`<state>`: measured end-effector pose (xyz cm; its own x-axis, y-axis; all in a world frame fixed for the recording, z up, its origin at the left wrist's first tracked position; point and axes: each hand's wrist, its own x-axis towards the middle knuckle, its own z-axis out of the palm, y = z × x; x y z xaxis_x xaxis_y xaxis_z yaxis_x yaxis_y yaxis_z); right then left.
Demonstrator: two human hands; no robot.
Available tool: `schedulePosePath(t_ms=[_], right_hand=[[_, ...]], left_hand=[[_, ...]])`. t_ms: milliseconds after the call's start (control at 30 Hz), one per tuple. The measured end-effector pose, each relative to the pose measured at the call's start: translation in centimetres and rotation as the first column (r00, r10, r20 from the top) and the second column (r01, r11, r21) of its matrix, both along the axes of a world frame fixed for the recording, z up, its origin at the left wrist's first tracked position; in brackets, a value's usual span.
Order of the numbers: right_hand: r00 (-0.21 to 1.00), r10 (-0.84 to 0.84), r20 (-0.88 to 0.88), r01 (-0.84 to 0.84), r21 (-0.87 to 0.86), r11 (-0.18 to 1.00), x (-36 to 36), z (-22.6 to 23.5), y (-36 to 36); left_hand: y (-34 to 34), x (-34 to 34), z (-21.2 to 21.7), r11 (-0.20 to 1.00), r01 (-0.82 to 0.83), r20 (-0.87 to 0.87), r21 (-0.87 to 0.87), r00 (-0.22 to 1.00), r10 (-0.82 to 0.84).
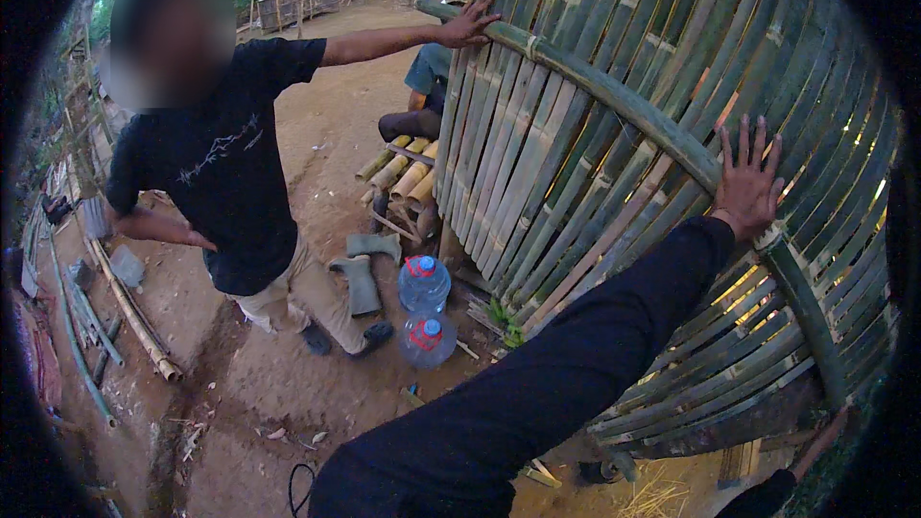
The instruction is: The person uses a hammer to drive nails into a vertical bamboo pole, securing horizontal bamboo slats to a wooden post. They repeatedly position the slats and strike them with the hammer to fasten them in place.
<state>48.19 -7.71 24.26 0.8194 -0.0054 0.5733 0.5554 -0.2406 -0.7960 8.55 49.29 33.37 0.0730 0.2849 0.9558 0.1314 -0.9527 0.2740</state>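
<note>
— What is the left hand [746, 184] doing?
— Its grip is wide, fingers spread flat on the woven bamboo frame [614, 134], at the thick rim pole [662, 134].
— And the right hand [833, 422]?
— Low at the frame's lower edge; its grip can't be told.
— Anyone else?
— A co-worker's hand [468, 24] rests on the rim farther left; two water jugs [424, 283] stand on the dirt ground [288, 374] below.
</note>
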Motion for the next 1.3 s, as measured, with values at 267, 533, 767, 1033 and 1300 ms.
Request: schedulePosePath(t_ms=[267,533,767,1033,1300], right_hand=[[0.999,-0.022,-0.048,0.028,0.119,0.993,-12.0,-1.1,7.4],[0.986,-0.072,-0.151,0.132,0.440,0.888,-17.6,1.0,7.1],[0.995,0.013,-0.097,0.044,0.557,0.829,-19.7,-1.2,7.7],[0.980,-0.102,-0.172,0.166,0.414,0.895,-19.8,-8.1,2.9],[0.998,0.058,0.035,-0.067,0.490,0.869,-21.0,-10.3,2.9]], left_hand=[[0.9,-2.3,-0.6,0.976,0.056,-0.442,-0.209,0.885,-0.146],[-0.1,0.2,0.3,0.944,-0.274,0.079,0.183,0.961,0.264],[2.0,0.2,0.1,0.927,-0.253,0.062,0.276,0.967,0.246],[4.2,-0.2,0.4,0.937,-0.194,-0.007,0.292,0.979,0.205],[9.1,-1.1,-0.1,0.811,-0.287,-0.031,0.510,0.936,0.351]])
